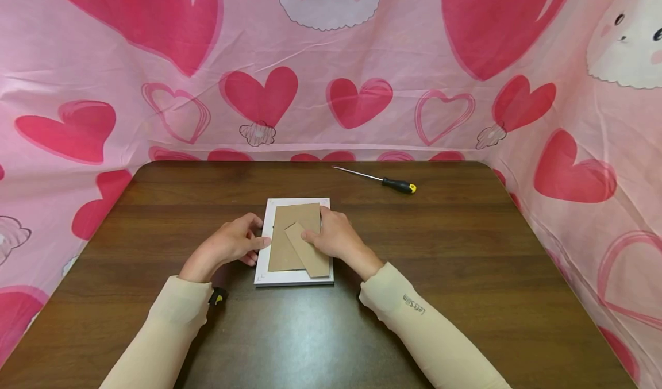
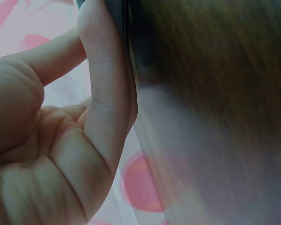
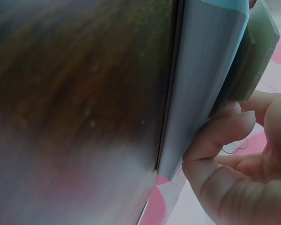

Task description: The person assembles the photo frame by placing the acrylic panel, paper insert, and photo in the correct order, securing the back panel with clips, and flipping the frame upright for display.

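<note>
A white picture frame [image 1: 262, 262] lies on the table with its back up. On it sits a brown backing board [image 1: 295, 212], slightly askew to the rim, with a brown stand leg [image 1: 309, 257] slanting across it. My left hand [image 1: 235, 241] grips the frame's left edge, thumb on top of the rim and fingers against the side. At the right edge, my right hand [image 1: 336, 235] pinches the backing board, its thumb over the stand leg. In the right wrist view, curled fingers [image 3: 220, 136] rest by the white frame side [image 3: 201, 84], under the board.
A screwdriver [image 1: 398, 185] with a black and yellow handle lies near the table's back edge, its shaft pointing left. The brown wooden table [image 1: 439, 297] has a pink heart-patterned cloth [image 1: 357, 44] hanging behind and at both sides.
</note>
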`<state>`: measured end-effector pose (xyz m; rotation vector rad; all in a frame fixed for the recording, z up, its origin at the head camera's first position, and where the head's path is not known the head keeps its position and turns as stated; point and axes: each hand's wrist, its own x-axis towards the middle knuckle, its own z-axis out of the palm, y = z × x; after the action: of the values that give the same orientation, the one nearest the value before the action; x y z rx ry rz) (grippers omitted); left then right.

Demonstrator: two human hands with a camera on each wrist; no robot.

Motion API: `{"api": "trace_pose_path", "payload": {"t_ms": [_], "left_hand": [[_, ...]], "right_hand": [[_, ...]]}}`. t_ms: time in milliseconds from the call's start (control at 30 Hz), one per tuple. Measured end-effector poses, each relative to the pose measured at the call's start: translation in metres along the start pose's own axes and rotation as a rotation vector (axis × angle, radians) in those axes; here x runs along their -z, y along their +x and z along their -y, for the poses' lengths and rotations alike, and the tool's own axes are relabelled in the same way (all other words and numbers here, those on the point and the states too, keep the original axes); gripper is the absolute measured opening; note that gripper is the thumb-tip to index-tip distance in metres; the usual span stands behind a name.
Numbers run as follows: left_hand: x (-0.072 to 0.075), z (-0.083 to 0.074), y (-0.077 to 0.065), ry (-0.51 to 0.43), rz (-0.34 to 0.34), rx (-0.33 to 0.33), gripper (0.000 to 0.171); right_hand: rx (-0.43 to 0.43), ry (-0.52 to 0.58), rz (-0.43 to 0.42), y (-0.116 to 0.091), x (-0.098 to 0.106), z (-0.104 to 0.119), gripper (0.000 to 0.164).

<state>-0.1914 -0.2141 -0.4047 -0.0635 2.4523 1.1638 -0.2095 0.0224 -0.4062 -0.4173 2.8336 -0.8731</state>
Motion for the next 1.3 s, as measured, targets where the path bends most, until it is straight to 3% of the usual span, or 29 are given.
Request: {"api": "trace_pose_path", "payload": {"t_ms": [633,867,1067,1300], "left_hand": [[-0.0017,0.0011,0.0002,-0.012,0.009,-0.02,0.056],[-0.0009,0.0005,-0.0007,-0.014,0.008,-0.022,0.056],[-0.0007,-0.0003,-0.0006,-0.005,0.004,-0.019,0.057],[-0.0003,0.0,-0.0011,-0.004,0.008,-0.016,0.058]], "right_hand": [[-0.003,-0.087,0.007,-0.0014,-0.0019,0.0001,0.07],[0.025,-0.135,0.009,-0.0016,-0.0019,0.0001,0.075],[0.072,-0.163,0.004,-0.0005,-0.0005,-0.0032,0.069],[0.118,-0.133,0.09,0.001,0.0061,-0.0088,0.074]]}}
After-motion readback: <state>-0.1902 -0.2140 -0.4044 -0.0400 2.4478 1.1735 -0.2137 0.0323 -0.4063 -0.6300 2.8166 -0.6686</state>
